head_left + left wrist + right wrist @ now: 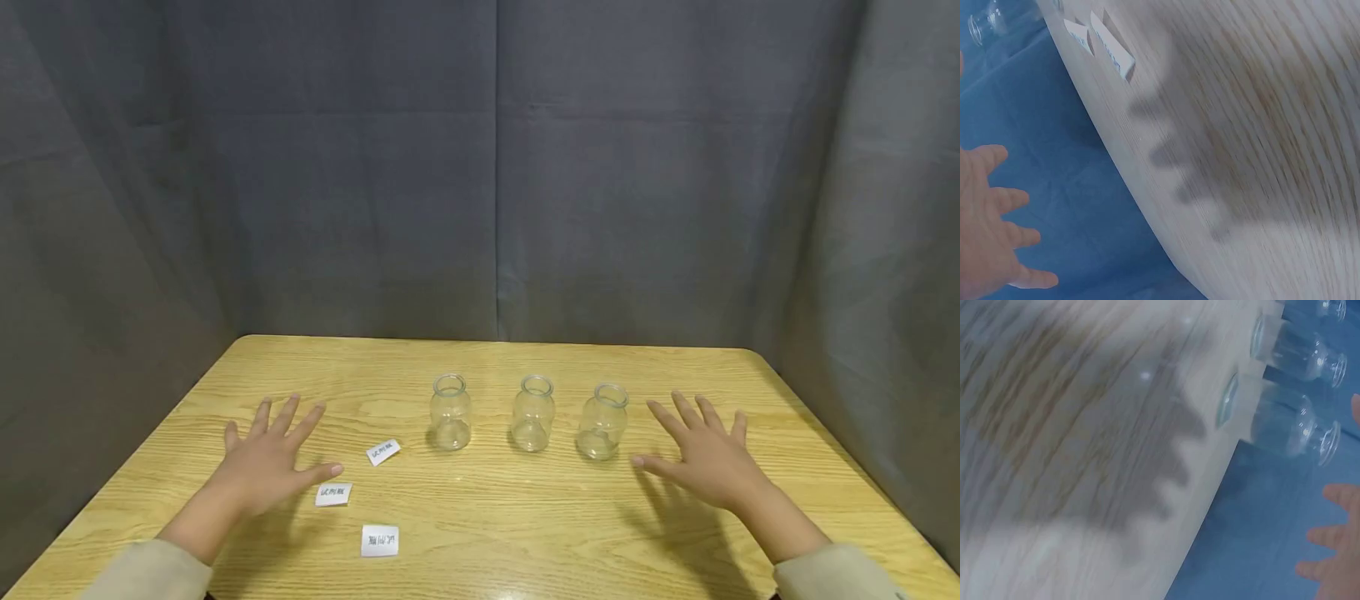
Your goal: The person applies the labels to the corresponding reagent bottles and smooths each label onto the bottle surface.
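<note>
Fingers fanned straight and wide, here's the left hand (261, 471) hovering over the wooden table (495, 508), shadow on the grain beneath. Out at its three o'clock lies the upper paper slip (383, 452), clear of the fingertips; between three and four, the middle paper slip (333, 495), near the thumb tip; and at four o'clock, farther off, the lower paper slip (380, 541), all three white with dark writing too small to read. Across to the right hand (712, 467), spread just as wide, thumb pointing to nine o'clock! Between its nine and ten stands the nearest glass jar (601, 429), upright, just beyond that thumb; next the middle glass jar (533, 417), a touch past nine; then the farthest glass jar (451, 417), about nine, all three well apart. At twelve, behind the table, hangs a dark curtain (360, 208).
</note>
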### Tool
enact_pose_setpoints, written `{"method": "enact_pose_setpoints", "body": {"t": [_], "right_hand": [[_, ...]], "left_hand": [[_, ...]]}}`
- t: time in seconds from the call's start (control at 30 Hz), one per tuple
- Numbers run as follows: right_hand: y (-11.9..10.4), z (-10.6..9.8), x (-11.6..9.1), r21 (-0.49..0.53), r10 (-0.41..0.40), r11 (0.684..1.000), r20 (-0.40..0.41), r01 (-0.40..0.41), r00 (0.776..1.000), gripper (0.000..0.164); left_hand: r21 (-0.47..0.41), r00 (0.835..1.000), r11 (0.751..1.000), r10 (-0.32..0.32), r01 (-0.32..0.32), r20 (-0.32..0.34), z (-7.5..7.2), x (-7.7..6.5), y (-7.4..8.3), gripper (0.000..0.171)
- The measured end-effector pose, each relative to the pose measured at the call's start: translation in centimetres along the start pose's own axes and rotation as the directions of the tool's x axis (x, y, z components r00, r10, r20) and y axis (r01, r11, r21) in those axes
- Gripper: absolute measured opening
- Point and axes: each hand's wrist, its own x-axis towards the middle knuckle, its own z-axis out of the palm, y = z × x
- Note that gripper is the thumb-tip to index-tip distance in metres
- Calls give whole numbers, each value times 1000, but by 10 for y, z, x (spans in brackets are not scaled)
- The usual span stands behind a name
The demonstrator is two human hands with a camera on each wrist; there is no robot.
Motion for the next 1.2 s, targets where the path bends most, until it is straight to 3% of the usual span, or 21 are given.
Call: {"method": "enact_pose_setpoints", "body": {"t": [0.5, 0.83, 1.2], "right_hand": [[-43, 4, 3, 33, -118, 992, -20, 118, 993, 79], [-77, 20, 0, 82, -182, 979, -41, 185, 982, 77], [-109, 40, 5, 150, -237, 960, -8, 236, 971, 79]], "left_hand": [[4, 997, 998, 68, -68, -29, 7, -1, 14, 81], [6, 994, 995, 100, -99, -40, 9, -4, 20, 80], [-150, 996, 984, 94, -95, -12, 12, -9, 31, 77]]}}
